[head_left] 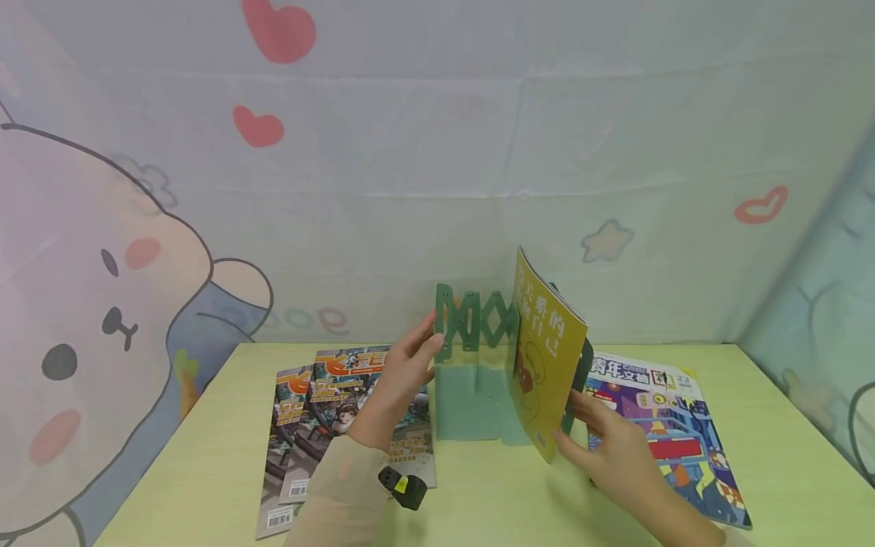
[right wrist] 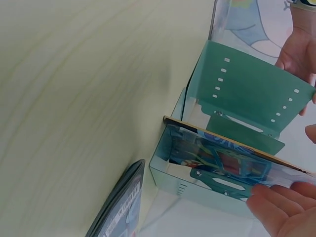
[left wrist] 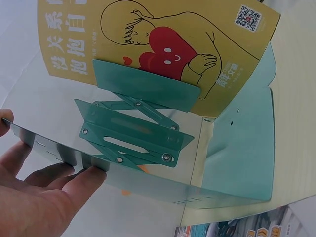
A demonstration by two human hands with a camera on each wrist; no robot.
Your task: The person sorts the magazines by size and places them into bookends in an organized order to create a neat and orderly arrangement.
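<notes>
Both hands at a green folding bookend, a yellow book standing in it

Now the right hand point(head_left: 611, 448) has its grip closed on the lower outer edge of the yellow book point(head_left: 547, 353), fingers pinching the cover, with the right-hand end plate of the green bookend point(head_left: 478, 395) just beside the fingertips. The book stands upright on the bookend's base, leaning a little, its spine away from the grip. On the other side of the book, the left hand point(head_left: 403, 372) holds the opposite end plate: in the left wrist view its fingers point(left wrist: 84, 180) curl under the plate's edge with the thumb on the far face, so this grip is also closed, on the bookend. Between the two grips the scissor lattice point(left wrist: 133, 136) is partly stretched, leaving a gap of bare base between the left plate and the book.

Outward from the right grip, a colourful magazine point(head_left: 666, 433) lies flat, partly under the hand and wrist. Outward from the left grip, two overlapping magazines point(head_left: 328, 425) lie flat beneath the forearm, close to the bookend's base. A small black device point(head_left: 403, 486) sits at the left wrist.

Nearer the person than both grips, the pale yellow-green worktop point(head_left: 492, 501) is bare. Beyond the bookend, the worktop's back edge meets a cloth backdrop point(head_left: 437, 152) printed with hearts and a cartoon bear.
</notes>
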